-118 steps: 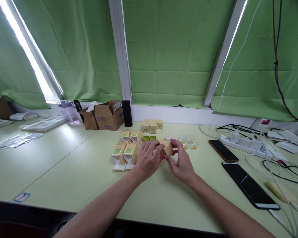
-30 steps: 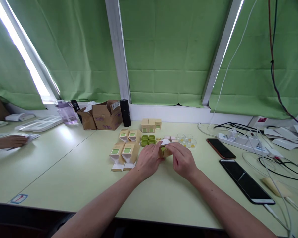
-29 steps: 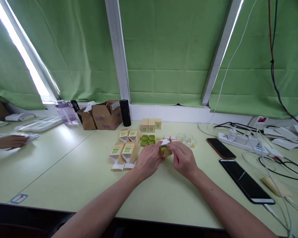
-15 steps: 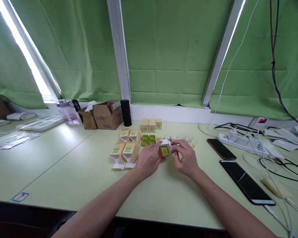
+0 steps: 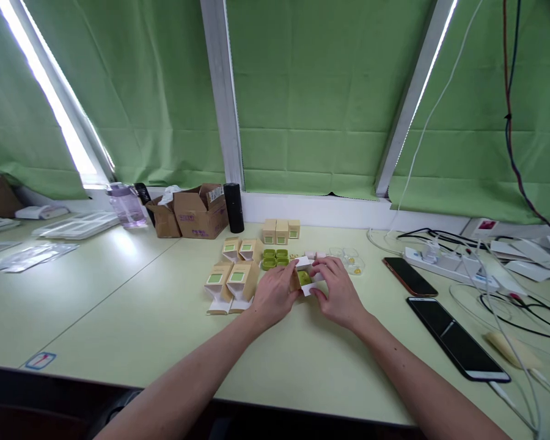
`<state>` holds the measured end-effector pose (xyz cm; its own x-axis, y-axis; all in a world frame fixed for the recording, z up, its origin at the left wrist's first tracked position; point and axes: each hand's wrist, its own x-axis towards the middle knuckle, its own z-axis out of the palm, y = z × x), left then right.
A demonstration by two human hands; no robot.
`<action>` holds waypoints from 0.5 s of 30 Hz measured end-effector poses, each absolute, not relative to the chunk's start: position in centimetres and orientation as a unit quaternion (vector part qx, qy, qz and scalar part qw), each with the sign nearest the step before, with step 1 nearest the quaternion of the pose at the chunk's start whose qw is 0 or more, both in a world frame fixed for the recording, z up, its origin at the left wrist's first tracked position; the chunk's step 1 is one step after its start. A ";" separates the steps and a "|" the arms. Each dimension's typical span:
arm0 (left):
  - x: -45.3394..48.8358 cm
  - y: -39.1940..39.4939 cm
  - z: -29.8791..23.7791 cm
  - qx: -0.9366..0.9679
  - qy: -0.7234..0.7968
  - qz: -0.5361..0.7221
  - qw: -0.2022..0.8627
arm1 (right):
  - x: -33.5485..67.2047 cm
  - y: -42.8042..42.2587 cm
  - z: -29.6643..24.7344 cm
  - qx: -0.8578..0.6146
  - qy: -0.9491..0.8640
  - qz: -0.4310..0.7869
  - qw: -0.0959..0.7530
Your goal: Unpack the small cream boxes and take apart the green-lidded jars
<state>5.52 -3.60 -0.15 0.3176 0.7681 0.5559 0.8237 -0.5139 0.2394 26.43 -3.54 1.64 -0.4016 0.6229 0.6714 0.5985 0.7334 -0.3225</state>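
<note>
A small tan cardboard box (image 5: 295, 282) with white inner flaps is held between my hands, its end facing me unfolded. Inside it sits a green piece (image 5: 305, 277). My left hand (image 5: 275, 292) is closed round the box's left side. At its right side, the thumb and fingers of my right hand (image 5: 335, 289) pinch the white flaps. Left of my hands stand several similar boxes (image 5: 242, 276), the nearer ones with flaps folded out on the table. Just beyond my hands are green square containers (image 5: 275, 255) and clear round plastic pieces (image 5: 348, 256).
Three closed boxes (image 5: 281, 228) stand at the back near a black cylinder (image 5: 233, 208) and an opened brown carton (image 5: 197, 215). On the right lie two phones (image 5: 456, 336), a power strip (image 5: 447, 269) and tangled cables. A purple bottle (image 5: 127, 206) stands at the back left.
My right thumb and fingers have spread down along the box's opening, and a lower white flap now shows folded out. My left hand stays on the box.
</note>
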 end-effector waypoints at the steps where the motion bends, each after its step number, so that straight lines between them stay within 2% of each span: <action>1: 5.5 -3.6 -0.2 -0.810 -0.491 -0.317 0.042 | 26.4 -3.5 1.6 -0.366 -0.837 0.013 0.406; 9: 5.5 -3.5 -0.5 -0.811 -0.475 -0.336 0.062 | 26.3 -3.5 1.2 -0.355 -0.821 0.028 0.446; 15: 5.9 -4.4 0.1 -0.838 -0.420 -0.328 0.119 | 26.0 -3.0 0.4 -0.418 -0.789 0.029 0.450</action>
